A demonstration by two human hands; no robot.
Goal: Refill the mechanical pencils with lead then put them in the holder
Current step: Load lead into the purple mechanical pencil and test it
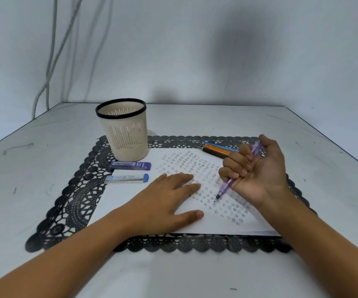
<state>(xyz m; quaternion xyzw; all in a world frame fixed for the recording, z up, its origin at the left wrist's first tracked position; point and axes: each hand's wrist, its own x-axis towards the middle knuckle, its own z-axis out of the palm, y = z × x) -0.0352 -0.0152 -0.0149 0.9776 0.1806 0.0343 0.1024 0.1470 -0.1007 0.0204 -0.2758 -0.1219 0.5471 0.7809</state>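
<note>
My right hand (pixel 257 171) is closed in a fist around a purple mechanical pencil (pixel 224 187), tip pointing down just above the paper. My left hand (pixel 169 196) lies flat, fingers spread, on the white sheet (pixel 173 155) covered with small pencilled stars. Behind my right hand lie several more pencils (pixel 216 148), orange, blue and dark, partly hidden by the fist. A beige slotted holder (pixel 124 130) with a black rim stands at the mat's back left and looks empty. In front of it lie two lead cases: a dark blue one (pixel 131 166) and a clear one with a blue cap (pixel 127 178).
A black lace placemat (pixel 75 194) lies under the paper on a white table (pixel 34 168). A wall stands close behind, with grey cables (pixel 51 61) hanging at the back left corner. Table edges run diagonally at left and right.
</note>
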